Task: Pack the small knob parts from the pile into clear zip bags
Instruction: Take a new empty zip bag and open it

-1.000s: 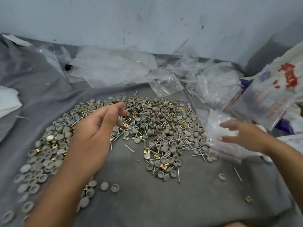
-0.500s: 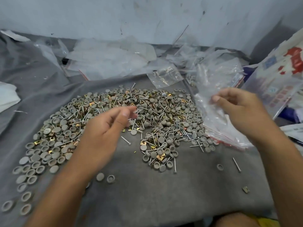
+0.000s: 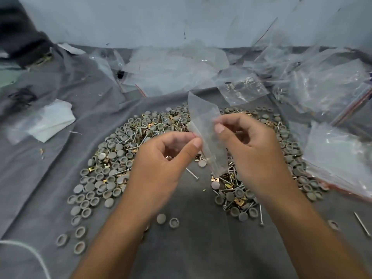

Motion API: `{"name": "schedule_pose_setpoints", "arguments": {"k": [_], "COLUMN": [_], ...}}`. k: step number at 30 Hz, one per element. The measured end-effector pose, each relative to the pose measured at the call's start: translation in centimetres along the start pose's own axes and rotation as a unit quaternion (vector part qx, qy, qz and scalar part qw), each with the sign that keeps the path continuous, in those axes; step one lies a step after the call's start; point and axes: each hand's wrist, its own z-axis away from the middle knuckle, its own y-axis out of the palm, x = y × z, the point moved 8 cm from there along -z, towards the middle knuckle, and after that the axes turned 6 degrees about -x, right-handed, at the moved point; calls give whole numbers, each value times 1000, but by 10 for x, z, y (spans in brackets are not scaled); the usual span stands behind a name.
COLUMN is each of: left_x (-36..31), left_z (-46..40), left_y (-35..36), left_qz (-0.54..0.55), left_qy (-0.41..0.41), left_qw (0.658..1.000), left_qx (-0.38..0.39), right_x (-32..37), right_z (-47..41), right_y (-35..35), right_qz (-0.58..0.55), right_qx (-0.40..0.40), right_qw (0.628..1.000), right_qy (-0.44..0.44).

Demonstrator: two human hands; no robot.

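A wide pile of small grey round knob caps (image 3: 112, 168), mixed with silver nails and brass clips, lies on a grey cloth. Above its middle I hold a small clear zip bag (image 3: 207, 137), which looks empty. My left hand (image 3: 163, 164) pinches the bag's left edge between thumb and fingers. My right hand (image 3: 251, 150) pinches its right edge the same way. Both hands hide part of the pile beneath them.
Heaps of clear zip bags (image 3: 326, 91) lie at the back and right, one stack (image 3: 340, 158) beside the pile. Folded white plastic (image 3: 50, 121) sits at the left. Loose caps (image 3: 80, 232) and a nail (image 3: 362, 224) are scattered near the front. A white cord (image 3: 30, 252) crosses the lower left.
My right hand brought a small clear bag from the stack at the right to the middle, and my left hand rose from the pile and took its other edge.
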Motion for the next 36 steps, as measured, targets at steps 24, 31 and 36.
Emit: {"name": "schedule_pose_setpoints", "arguments": {"k": [24, 31, 36], "left_x": [-22, -43, -42], "left_z": [0, 9, 8], "left_y": [-18, -13, -16], "left_qz": [-158, -288, -298], "left_qy": [105, 202, 217], "left_qw": [976, 922, 914], "left_qx": [-109, -160, -171], "right_x": [-2, -9, -39], "right_z": [2, 13, 30], "right_y": [-11, 3, 10], "right_qz": [23, 100, 328], "right_qx": [28, 149, 358], "right_qw": [999, 983, 873], "right_qy": [-34, -30, -49]}}
